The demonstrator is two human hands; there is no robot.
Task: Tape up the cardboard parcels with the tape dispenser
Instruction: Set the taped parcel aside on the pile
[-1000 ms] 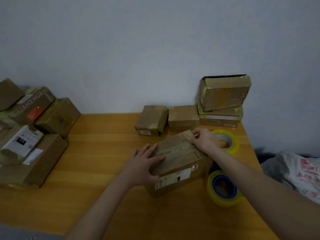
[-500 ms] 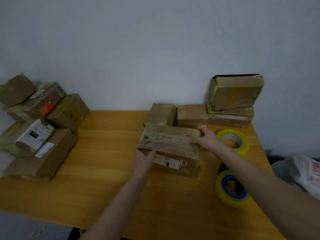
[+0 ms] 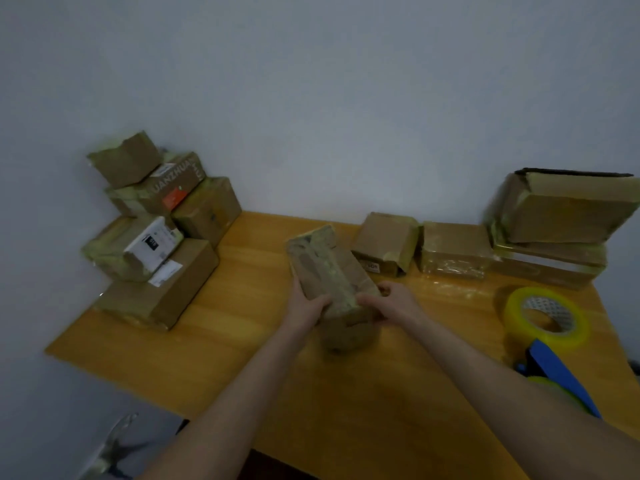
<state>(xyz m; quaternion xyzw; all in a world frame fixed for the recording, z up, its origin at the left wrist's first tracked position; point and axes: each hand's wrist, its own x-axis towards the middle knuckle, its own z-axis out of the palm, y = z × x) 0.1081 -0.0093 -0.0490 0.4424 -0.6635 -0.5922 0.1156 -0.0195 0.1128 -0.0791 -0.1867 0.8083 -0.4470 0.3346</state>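
A taped cardboard parcel (image 3: 329,271) is lifted above the middle of the wooden table (image 3: 242,341), its long side pointing away from me. My left hand (image 3: 306,304) grips its near left edge and my right hand (image 3: 389,301) grips its near right edge. The blue tape dispenser (image 3: 557,375) lies at the right table edge, partly behind my right forearm. A loose yellow tape roll (image 3: 547,317) lies just beyond it.
A pile of several taped parcels (image 3: 156,237) fills the table's left end. Two small parcels (image 3: 384,242) (image 3: 453,251) sit at the back by the wall, and a stack of two larger ones (image 3: 561,223) stands at the back right.
The parcel has been lifted off the table and turned lengthwise, and carried left. Both hands shifted to its near end. The view has swung left.
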